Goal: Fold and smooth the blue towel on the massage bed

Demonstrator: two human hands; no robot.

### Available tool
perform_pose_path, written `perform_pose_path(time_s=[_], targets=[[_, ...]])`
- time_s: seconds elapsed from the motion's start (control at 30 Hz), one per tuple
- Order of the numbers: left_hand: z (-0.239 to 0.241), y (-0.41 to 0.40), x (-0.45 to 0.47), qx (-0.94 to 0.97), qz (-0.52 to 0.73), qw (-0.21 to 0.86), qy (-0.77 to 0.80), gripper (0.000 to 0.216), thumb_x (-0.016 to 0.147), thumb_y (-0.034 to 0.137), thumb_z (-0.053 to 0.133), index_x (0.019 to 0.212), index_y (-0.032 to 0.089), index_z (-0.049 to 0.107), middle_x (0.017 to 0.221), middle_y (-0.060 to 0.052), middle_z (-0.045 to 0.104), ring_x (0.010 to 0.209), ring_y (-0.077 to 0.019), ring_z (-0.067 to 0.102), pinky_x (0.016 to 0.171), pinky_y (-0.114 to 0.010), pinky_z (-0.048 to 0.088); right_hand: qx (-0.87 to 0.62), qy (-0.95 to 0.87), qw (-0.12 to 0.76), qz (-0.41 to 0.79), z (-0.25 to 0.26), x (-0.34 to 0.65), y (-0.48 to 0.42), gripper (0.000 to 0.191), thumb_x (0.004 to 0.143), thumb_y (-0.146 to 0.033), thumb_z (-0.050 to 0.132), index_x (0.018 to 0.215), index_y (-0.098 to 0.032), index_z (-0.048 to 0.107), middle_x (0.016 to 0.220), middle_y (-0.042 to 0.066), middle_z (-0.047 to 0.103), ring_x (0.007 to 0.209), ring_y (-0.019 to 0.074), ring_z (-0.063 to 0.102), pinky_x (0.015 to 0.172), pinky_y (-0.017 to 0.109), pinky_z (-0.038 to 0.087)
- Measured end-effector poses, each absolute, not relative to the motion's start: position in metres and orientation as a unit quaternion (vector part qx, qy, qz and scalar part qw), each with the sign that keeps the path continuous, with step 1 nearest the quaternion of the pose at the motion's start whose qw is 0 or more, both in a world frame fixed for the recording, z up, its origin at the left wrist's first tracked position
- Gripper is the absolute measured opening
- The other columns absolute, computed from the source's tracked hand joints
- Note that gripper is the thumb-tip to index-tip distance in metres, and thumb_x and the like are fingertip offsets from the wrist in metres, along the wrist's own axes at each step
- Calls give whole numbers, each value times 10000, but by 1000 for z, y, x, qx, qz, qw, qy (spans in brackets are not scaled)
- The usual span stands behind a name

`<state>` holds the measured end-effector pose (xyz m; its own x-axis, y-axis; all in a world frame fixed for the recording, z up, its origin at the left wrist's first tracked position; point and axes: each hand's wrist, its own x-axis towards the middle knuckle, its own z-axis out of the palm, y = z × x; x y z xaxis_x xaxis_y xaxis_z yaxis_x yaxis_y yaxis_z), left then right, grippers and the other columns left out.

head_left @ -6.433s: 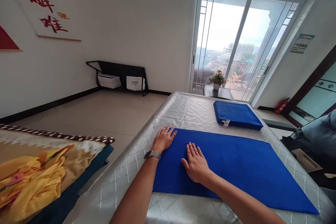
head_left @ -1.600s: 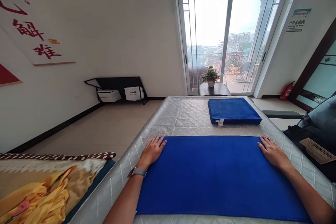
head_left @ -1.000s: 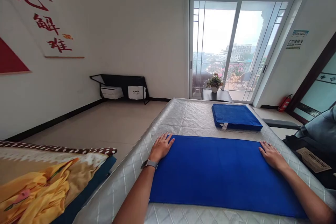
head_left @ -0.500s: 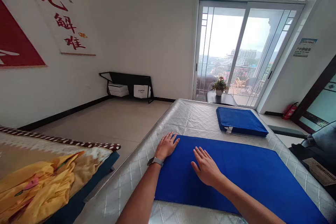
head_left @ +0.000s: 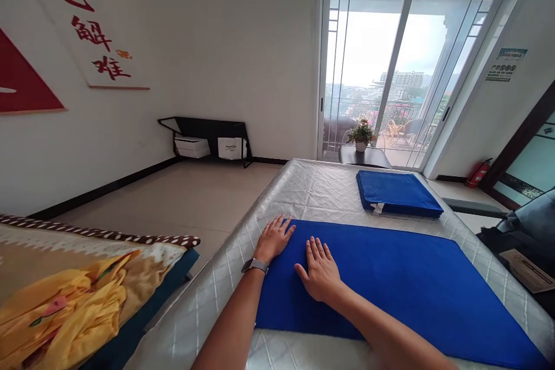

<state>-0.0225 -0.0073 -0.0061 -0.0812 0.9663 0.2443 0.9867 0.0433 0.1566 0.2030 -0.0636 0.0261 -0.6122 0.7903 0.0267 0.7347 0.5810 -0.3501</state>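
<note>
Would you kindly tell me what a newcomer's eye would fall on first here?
The bright blue towel stands out, spread flat across the near end of the silver mattress, with the left hand at its left edge and the right hand flat on it close by. Behind it, a folded towel lies near the mattress's far right, before the glass door.

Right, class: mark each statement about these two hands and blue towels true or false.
1. The right hand lies flat, fingers open, on the spread-out blue towel. True.
2. The grey wristwatch sits on the right wrist. False: the grey wristwatch is behind the left hand.
3. The folded blue towel rests on the spread-out one. False: the folded blue towel lies apart, farther along the quilted silver mattress.
4. A small potted plant stands beyond the mattress's far end. True.
</note>
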Motion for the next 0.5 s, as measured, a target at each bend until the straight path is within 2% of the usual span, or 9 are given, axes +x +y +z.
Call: perform_pose_path(time_s=[0.27, 0.5], targets=[[-6, -8, -23, -681, -139, 30, -719, 602, 1050, 548, 259, 1522, 231, 459, 1577, -88, 468, 1481, -282, 377, 1214, -484, 276, -547, -831, 45, 89, 16, 355, -31, 835, 995, -667, 116, 1625, -124, 189, 1692, 64, 150, 1564, 212, 85, 1271, 433, 65], [-7, -6, -25, -677, -136, 9, -723, 637, 1047, 568, 227, 1532, 217, 446, 1610, -99, 413, 1493, -281, 357, 1226, -493, 246, -692, -721, 20, -13, -8, 554, -1, 813, 978, -611, 129, 1618, -124, 248, 1687, 90, 213, 1555, 248, 153, 1255, 474, 174]])
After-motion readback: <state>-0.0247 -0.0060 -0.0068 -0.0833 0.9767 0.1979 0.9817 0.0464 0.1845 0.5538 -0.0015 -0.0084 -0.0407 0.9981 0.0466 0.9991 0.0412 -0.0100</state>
